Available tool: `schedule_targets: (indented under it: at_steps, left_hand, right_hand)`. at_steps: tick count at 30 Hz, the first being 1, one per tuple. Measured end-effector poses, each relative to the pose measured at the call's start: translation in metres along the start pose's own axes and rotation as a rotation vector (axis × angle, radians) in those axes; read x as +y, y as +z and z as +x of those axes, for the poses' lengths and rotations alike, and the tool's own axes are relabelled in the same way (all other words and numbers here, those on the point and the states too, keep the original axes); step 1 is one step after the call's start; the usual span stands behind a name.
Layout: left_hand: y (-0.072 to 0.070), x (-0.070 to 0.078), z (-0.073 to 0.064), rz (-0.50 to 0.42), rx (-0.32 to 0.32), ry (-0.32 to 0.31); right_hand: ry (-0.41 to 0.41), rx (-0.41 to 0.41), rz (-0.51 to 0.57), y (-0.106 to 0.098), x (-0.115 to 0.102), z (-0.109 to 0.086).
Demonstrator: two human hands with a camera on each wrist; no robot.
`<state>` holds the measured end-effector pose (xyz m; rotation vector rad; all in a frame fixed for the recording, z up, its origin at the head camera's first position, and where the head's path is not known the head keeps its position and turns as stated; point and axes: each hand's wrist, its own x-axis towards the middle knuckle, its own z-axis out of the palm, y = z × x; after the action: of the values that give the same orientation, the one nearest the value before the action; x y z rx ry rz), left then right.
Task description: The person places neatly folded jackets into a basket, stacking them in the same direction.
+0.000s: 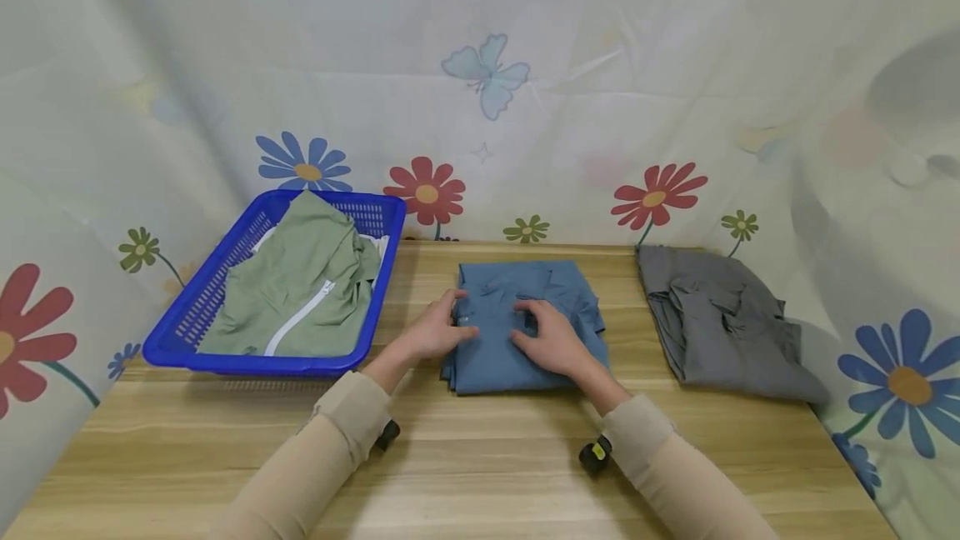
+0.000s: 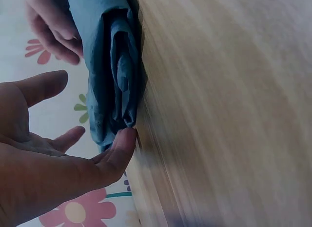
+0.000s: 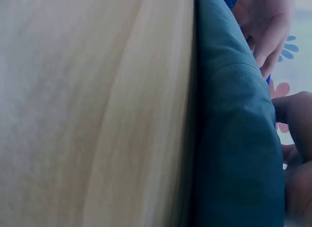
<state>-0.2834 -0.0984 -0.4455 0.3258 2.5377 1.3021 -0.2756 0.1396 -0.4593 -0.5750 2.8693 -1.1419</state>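
A blue garment (image 1: 495, 357), folded into a thick square, lies on the wooden table in front of me. My left hand (image 1: 433, 330) is at its left side with the thumb and fingers spread apart. In the left wrist view, one fingertip (image 2: 126, 139) of that hand meets the end of the folded layers (image 2: 122, 75). My right hand (image 1: 553, 340) is over the right part of the garment, its fingers loosely bent and thumb apart. The right wrist view shows the smooth front fold (image 3: 239, 139), with the right fingers (image 3: 290, 110) along its upper side.
On the left stands a blue plastic basket (image 1: 171, 347) holding a green garment (image 1: 300, 298) with a white zipper. A grey folded garment (image 1: 727, 332) lies at the table's right edge. Behind the wooden table (image 1: 480, 465) hangs a flower-printed curtain (image 1: 570, 157).
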Motion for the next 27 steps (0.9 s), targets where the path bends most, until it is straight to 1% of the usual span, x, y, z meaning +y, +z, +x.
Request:
schedule_targets:
  at_steps: [2, 5, 7, 9, 11, 12, 13, 15, 17, 19, 21, 22, 24, 27]
  left_hand:
    - [0.000, 0.000, 0.000, -0.020, 0.005, 0.007]
    - [0.000, 0.000, 0.001, -0.025, 0.016, 0.004]
    - [0.000, 0.000, 0.001, -0.014, 0.026, -0.002]
    - [0.001, 0.000, 0.001, 0.002, 0.034, -0.011]
    - [0.001, 0.001, 0.001, 0.016, 0.042, -0.015]
    - [0.002, 0.000, 0.001, 0.023, 0.044, -0.019]
    - [0.002, 0.000, 0.001, 0.031, 0.047, -0.020]
    - [0.003, 0.001, 0.002, 0.046, 0.056, -0.019]
    - [0.004, 0.000, 0.003, 0.053, 0.064, -0.021]
    - [0.005, 0.001, 0.004, 0.057, 0.071, -0.030]
    - [0.006, 0.003, 0.006, 0.049, 0.075, -0.048]
    - [0.006, 0.003, 0.006, 0.045, 0.075, -0.054]
    - [0.007, 0.005, 0.007, 0.026, 0.078, -0.069]
    - [0.007, 0.007, 0.008, -0.005, 0.093, -0.073]
  right_hand:
    - [0.002, 0.052, 0.065, -0.002, 0.001, -0.001]
    - [0.012, 0.160, 0.151, -0.010, 0.004, -0.004]
    - [0.006, 0.241, 0.176, -0.017, 0.007, -0.006]
    - [0.016, 0.310, 0.188, -0.025, 0.011, -0.007]
    - [0.040, 0.360, 0.184, -0.034, 0.017, -0.008]
    - [0.060, 0.371, 0.177, -0.037, 0.021, -0.009]
    - [0.086, 0.371, 0.161, -0.041, 0.025, -0.010]
    - [0.158, 0.333, 0.129, -0.047, 0.032, -0.012]
    - [0.222, 0.261, 0.068, -0.051, 0.038, -0.014]
    - [0.265, 0.176, 0.021, -0.054, 0.041, -0.016]
    - [0.289, 0.106, 0.002, -0.054, 0.044, -0.016]
    - [0.291, 0.085, 0.003, -0.053, 0.044, -0.016]
    - [0.299, 0.062, 0.023, -0.052, 0.046, -0.015]
    - [0.313, 0.050, 0.050, -0.050, 0.048, -0.014]
